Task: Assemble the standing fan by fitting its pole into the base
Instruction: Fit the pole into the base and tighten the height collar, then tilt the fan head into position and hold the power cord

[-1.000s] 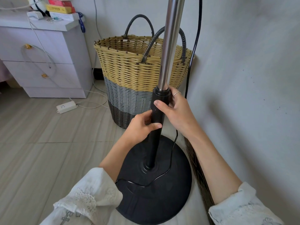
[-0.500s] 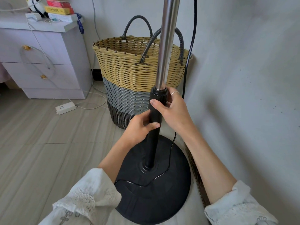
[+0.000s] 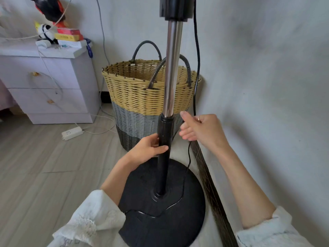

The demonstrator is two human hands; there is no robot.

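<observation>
1. Two hands at work: left hand (image 3: 151, 148) wrapped around black lower pole tube (image 3: 164, 139), steady.
2. Pole upright, seated in round base (image 3: 187, 220) socket — press straight down, no tilt.
3. Right hand (image 3: 201, 130) loose, fingers spread beside collar — clear of power cord (image 3: 188, 157).

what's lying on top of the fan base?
On the round black base the pole stands upright in the centre socket, and a thin black cord loops across its top. The left sleeve hides the near-left edge.
</observation>
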